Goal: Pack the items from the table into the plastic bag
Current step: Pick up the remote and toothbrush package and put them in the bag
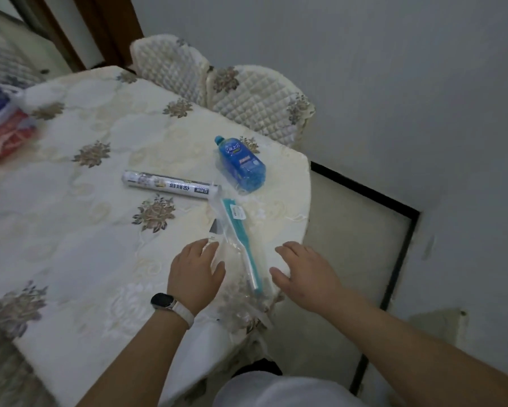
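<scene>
Teal brush [241,236] lies on the tabletop [85,230] near its right edge, one end toward the person, w/ a white label near the far end. It sits in or on a clear plastic bag [230,259]; can't tell which, since the film nearly vanishes vs the pale patterned cloth and its outline is hard to trace. Left hand [195,271], just left of the brush, is flat w/ straight fingers resting on the plastic, gripping nothing; a watch [163,301] on a white strap sits at that wrist. Right hand [302,271], just right of the brush, is also open, fingers loosely spread, at the tabletop's edge; whether it touches plastic or cloth can't be made out. Beyond the brush's far end a blue bottle [242,163] lies on its side, cap pointing away from the brush, label text too small to read. Left of the brush's far tip, nearly touching it, a long grey-white roll [170,185] in printed wrap lies crosswise. A small dark triangular bit shows just left of the brush approx mid-length; unclear what it is. Well beyond the bottle stand two chairs [258,98] w/ quilted covers, close against the tabletop. Far left of the brush is a red/blue/white bundle [0,127], blurred and cut off by the frame.
</scene>
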Available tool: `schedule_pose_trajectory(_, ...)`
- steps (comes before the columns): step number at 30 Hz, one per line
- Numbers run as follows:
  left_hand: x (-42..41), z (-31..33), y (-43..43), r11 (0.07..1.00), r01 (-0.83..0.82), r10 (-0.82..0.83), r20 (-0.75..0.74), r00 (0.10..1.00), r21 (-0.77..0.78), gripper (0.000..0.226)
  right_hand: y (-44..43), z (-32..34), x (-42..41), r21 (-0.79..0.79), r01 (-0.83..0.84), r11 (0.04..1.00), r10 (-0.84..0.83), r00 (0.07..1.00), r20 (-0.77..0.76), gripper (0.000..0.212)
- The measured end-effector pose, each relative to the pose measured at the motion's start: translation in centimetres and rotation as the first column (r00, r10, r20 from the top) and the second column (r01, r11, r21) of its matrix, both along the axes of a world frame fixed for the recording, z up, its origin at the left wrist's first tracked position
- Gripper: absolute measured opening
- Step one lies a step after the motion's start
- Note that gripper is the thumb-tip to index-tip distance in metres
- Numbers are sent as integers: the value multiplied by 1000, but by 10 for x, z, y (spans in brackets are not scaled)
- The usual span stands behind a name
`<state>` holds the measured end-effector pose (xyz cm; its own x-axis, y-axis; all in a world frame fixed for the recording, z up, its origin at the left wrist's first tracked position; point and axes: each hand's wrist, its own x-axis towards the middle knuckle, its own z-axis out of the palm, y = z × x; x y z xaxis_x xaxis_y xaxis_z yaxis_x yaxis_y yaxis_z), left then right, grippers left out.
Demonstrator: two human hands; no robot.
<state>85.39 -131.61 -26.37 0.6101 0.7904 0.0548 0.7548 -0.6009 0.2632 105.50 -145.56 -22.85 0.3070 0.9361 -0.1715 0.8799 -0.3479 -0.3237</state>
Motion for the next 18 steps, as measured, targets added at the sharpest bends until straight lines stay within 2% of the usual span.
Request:
schedule_pose_trajectory(5, 5, -43, 30, 964, -132, 138, 9, 990, -230, 48, 50, -30, 4, -155, -20, 988, 4, 995, -103, 59)
schedule_pose_trajectory(9, 12, -59, 45, 929, -189, 216, 52, 975, -320, 47, 88, -46, -5, -231, 63, 971, -117, 966, -229, 64)
schedule_pose_trajectory(12, 18, -60, 48, 901, -232, 271, 58, 961, -366, 54, 109, -57, -14, -281, 131, 951, -212, 936, -282, 63)
schedule_pose_trajectory(16, 22, -59, 54, 835, -317, 357, 5, 934, -450, 70, 129, -71, -20, -283, 163, 945, -255, 910, -327, 52)
schedule_pose_trajectory(18, 23, -62, 59, 794, -360, 397, -29, 917, -491, 69, 139, -76, -18, -297, 160, 941, -260, 905, -336, 42)
